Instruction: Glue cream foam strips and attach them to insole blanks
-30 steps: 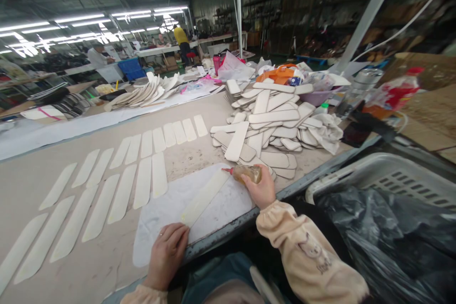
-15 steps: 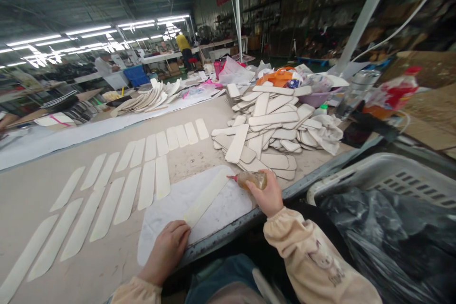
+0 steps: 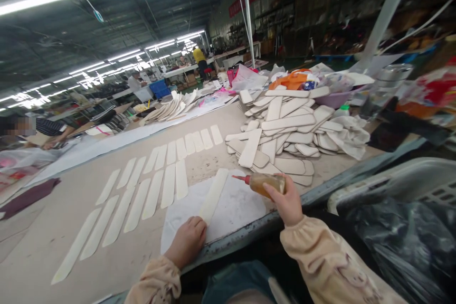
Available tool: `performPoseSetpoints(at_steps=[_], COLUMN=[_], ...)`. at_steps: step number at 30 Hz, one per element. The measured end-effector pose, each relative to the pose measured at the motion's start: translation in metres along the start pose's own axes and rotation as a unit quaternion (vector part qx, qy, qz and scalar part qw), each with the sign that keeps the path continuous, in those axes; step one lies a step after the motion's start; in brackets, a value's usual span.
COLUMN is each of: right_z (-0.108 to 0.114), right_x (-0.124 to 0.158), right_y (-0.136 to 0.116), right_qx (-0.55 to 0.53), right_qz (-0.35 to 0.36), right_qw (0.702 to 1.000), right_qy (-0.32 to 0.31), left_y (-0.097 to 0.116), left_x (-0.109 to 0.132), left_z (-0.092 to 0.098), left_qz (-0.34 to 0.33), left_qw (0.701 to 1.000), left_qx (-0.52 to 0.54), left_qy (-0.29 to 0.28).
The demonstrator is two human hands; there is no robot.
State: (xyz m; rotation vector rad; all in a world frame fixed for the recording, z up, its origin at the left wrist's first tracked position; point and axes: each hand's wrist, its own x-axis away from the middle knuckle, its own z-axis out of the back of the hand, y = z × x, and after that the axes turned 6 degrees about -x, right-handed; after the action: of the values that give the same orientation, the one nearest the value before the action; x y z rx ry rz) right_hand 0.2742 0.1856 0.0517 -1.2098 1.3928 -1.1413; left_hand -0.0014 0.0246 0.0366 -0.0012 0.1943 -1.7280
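My right hand [image 3: 289, 203] is wrapped round a squeeze bottle [image 3: 265, 184] of amber liquid. Its red nozzle points left, just off the far end of a long pale strip [image 3: 214, 194] with rounded ends. That strip lies on a white sheet [image 3: 237, 209] at the table's near edge. Curled fingers of my left hand [image 3: 188, 241] grip the strip's near end; the fingertips are partly hidden. To the left, several similar strips [image 3: 117, 218] lie side by side in two slanting rows.
A heap of dark-edged strips [image 3: 288, 121] covers the table's back right, beside crumpled white cloth [image 3: 351, 135]. A plastic basket [image 3: 388, 175] with a black bag [image 3: 402, 242] stands right of the table edge. Another person [image 3: 50, 128] works at the far left.
My view has swung left and up. The bottle's nozzle has moved off the strip's far end to the right. The strip lies at a steeper angle, with my left hand still on it.
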Motion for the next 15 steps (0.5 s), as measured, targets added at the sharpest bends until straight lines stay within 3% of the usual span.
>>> performPoseSetpoints(at_steps=[4, 9, 15], right_z=[0.004, 0.007, 0.007], right_x=[-0.001, -0.001, 0.0], right_y=[-0.006, -0.01, -0.013], right_qx=[-0.168, -0.213, -0.224], right_qz=[-0.106, -0.121, -0.128], right_qw=[0.98, 0.969, 0.966], right_qy=[0.009, -0.001, -0.022], left_y=[-0.002, -0.004, -0.012], left_x=[-0.012, -0.042, -0.087], left_z=[0.011, 0.031, 0.015], left_qz=[0.056, 0.168, 0.2], left_qw=[0.997, 0.977, 0.966], left_qx=[-0.051, -0.105, -0.121], left_qy=[-0.027, -0.083, -0.111])
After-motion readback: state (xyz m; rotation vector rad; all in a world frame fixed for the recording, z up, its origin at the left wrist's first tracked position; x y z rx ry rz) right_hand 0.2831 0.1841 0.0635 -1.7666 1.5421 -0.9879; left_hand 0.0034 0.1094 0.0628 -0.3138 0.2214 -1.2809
